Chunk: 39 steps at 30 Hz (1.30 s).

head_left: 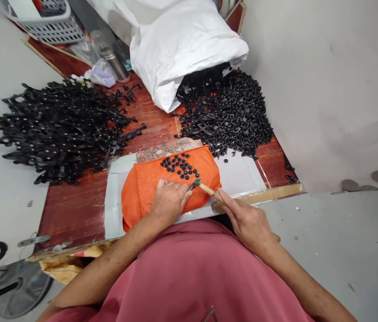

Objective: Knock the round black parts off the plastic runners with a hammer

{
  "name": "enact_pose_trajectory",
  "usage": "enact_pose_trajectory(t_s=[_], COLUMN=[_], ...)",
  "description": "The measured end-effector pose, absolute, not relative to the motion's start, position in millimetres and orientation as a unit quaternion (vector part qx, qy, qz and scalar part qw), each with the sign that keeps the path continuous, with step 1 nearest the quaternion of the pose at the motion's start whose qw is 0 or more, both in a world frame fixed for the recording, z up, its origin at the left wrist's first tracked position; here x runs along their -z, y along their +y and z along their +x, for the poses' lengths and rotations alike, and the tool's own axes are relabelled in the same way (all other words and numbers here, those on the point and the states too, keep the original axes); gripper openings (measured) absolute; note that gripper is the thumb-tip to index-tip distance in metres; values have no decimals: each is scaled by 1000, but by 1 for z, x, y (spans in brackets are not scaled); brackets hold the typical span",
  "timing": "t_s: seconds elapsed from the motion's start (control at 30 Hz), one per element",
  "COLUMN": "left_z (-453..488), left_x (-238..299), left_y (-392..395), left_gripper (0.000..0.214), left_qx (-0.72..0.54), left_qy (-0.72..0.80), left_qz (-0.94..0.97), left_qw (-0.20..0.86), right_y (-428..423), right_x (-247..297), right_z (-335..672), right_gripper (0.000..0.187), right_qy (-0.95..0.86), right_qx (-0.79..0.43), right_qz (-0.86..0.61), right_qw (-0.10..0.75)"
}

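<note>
Seated person in a pink-red garment at a red-brown wooden table (71,210); both forearms reach forward over the lap.

Left hand (169,201) lies palm down on a rounded orange fabric cushion (138,188); fingers bent, thumb and forefinger close together at the right edge of the hand; cannot tell whether that grip has a piece in it.

Right hand (247,221) clamped on a wooden-handled tool (205,188); grip closed round the light handle, forefinger laid along it; the tool's small greenish metal tip sits on the cushion, just beside the left fingertips.

Cluster of small black round plastic pieces (179,166) on top of the cushion, just beyond the tool tip; set close together in rough rows.

Cushion rests on a pale grey sheet (239,174) at the near edge of the table.

Far left: large heap of long black plastic strips (61,129); far right: heap of black round capped parts (225,114), spilling from under a white woven sack (182,44); the two heaps well apart, bare wood between.

Behind the strips: a steel flask (113,62) and a white slotted basket (48,22).
</note>
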<state>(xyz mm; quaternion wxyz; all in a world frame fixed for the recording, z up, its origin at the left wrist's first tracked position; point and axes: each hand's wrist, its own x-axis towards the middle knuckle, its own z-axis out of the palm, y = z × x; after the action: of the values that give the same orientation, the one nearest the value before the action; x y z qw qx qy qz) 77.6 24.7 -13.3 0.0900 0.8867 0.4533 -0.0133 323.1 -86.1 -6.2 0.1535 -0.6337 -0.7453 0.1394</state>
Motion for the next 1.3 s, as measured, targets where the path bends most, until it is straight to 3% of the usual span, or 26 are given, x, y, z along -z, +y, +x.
enact_pose_trajectory(t_s=[0.13,0.3,0.53,0.63,0.8,0.93,1.07,1.2,1.3], left_z=[77,82,68,44,29,41,39,24,18], left_x=[15,13,-7,-29,-49,-36,-28,-37,-41], left_y=[23,22,29,48,73,69,54,42,38], left_gripper=[31,33,34,40,54,31,25,18,20], left_qx=[2,16,16,-4,5,23,7,-57,-64], left_qy=[458,468,435,423,245,179,224,363,420], left_qz=[885,879,885,897,955,970,967,928,902], left_qw=[87,92,164,131,168,165,124,64,79], right_y=[-87,-81,-75,-70,-61,-60,-65,-74,-79], right_x=[3,3,9,13,14,14,12,12,18], right_z=[325,323,322,326,334,336,338,341,340], right_gripper=[54,53,52,52,52,52,51,53,51], right_qy=[-748,-763,-763,-764,-779,-780,-755,-697,-682], right_qx=[-116,-87,-135,-145,-147,-155,-204,-265,-286], right_qz=[-621,-632,-625,-621,-602,-599,-604,-622,-623], right_qw=[204,101,100,98,94,99,155,240,255])
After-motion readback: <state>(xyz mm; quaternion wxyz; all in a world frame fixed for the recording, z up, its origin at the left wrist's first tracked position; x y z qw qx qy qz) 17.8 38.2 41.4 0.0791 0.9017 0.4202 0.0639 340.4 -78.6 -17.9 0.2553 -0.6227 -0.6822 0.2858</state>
